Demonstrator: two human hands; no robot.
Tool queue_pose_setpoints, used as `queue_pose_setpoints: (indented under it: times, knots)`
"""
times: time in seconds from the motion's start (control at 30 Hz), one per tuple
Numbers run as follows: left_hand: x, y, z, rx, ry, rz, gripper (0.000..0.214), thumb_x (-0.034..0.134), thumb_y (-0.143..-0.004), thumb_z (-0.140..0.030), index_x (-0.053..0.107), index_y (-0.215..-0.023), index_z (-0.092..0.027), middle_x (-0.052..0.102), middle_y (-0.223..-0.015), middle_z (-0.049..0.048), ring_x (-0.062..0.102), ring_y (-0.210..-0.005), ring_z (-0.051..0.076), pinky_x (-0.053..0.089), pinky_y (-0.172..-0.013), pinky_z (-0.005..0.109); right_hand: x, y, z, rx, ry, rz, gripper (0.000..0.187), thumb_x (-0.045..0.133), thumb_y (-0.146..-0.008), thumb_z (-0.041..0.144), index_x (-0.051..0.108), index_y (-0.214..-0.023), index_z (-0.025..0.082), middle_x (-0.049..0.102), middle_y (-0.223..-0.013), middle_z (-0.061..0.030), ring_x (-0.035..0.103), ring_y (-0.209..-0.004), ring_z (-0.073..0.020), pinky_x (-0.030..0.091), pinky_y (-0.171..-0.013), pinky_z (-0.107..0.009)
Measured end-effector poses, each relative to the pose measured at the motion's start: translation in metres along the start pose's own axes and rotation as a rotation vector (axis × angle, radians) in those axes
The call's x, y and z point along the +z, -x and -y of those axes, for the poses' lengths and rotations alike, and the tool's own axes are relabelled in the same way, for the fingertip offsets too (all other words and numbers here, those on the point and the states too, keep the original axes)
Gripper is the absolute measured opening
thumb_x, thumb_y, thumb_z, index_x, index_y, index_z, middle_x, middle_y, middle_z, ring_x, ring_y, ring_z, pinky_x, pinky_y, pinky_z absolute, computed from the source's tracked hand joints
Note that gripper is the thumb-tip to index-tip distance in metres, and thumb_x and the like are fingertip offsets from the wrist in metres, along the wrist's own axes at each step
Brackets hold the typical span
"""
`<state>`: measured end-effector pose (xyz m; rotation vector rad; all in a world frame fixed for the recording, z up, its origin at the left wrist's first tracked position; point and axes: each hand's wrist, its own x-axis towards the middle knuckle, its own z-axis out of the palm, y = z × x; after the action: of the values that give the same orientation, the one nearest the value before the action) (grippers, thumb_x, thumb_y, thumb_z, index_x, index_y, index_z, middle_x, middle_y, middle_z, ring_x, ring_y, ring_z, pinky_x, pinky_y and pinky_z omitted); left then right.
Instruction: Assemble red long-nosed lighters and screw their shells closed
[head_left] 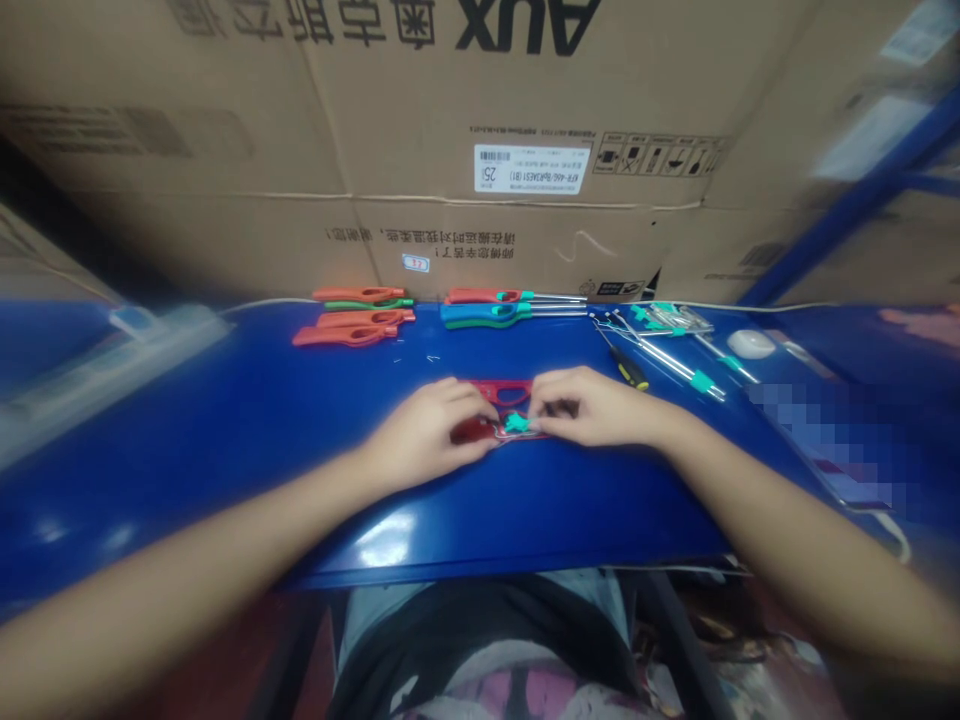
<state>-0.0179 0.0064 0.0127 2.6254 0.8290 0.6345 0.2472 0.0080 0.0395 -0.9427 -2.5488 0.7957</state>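
Observation:
In the head view, my left hand (431, 432) lies at the middle of the table with its fingers curled onto the left end of a red lighter casing half (474, 430). My right hand (592, 408) pinches at its right side, by a small green plastic part (517, 422) inside the casing. A thin wire runs near that part. Just behind the fingers lies another red casing half (510, 391) with an oval opening. My fingertips hide much of both pieces, so I cannot tell exactly what the right fingers pinch.
Orange and green lighter casings (349, 335) lie back left. Lighters with metal tubes (487, 315) lie back centre. To the right are a screwdriver (628, 368), loose tubes (667, 362), a bag of green parts (671, 318) and a phone (825, 450). Cardboard (337, 160) stands behind.

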Motion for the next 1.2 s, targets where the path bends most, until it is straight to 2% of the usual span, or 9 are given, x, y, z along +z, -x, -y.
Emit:
queue_pose_setpoints:
  times: [0.5,0.77,0.97,1.2]
  knots:
    - [0.006,0.002,0.003,-0.004,0.085,-0.019,0.018,0.069,-0.092,-0.028,0.069,-0.108,-0.018,0.073,-0.105,0.0076,0.066,-0.101,0.023,0.052,-0.092,0.038,0.005,-0.001,0.001,-0.105,0.034,0.02,0.014,0.062,-0.095,0.021,0.075,-0.09,0.017,0.07,-0.09,-0.0056,0.064,-0.08,-0.0158,0.047,-0.075,-0.027]
    - [0.01,0.003,0.001,-0.126,0.192,-0.029,0.018,0.073,-0.087,-0.025,0.07,-0.103,-0.018,0.072,-0.102,0.0063,0.068,-0.087,0.019,0.056,-0.077,0.031,0.011,-0.001,0.001,-0.186,0.096,-0.021,0.018,0.058,-0.097,0.023,0.074,-0.09,0.018,0.069,-0.088,-0.0053,0.064,-0.077,-0.0151,0.045,-0.071,-0.025]
    - [0.013,0.001,0.003,-0.169,0.241,-0.027,0.018,0.074,-0.085,-0.024,0.07,-0.101,-0.017,0.071,-0.097,0.0059,0.067,-0.083,0.018,0.054,-0.075,0.031,0.01,-0.001,0.002,-0.18,0.226,0.003,0.02,0.056,-0.098,0.022,0.074,-0.091,0.018,0.068,-0.087,-0.0042,0.062,-0.075,-0.0142,0.043,-0.067,-0.024]
    - [0.012,0.002,0.001,-0.14,0.231,-0.041,0.022,0.074,-0.085,-0.025,0.067,-0.104,-0.018,0.071,-0.099,0.0055,0.067,-0.087,0.019,0.056,-0.079,0.033,0.01,0.0,0.008,-0.156,0.342,0.031,0.02,0.056,-0.096,0.02,0.074,-0.089,0.018,0.066,-0.089,-0.0041,0.059,-0.072,-0.0142,0.04,-0.065,-0.025]
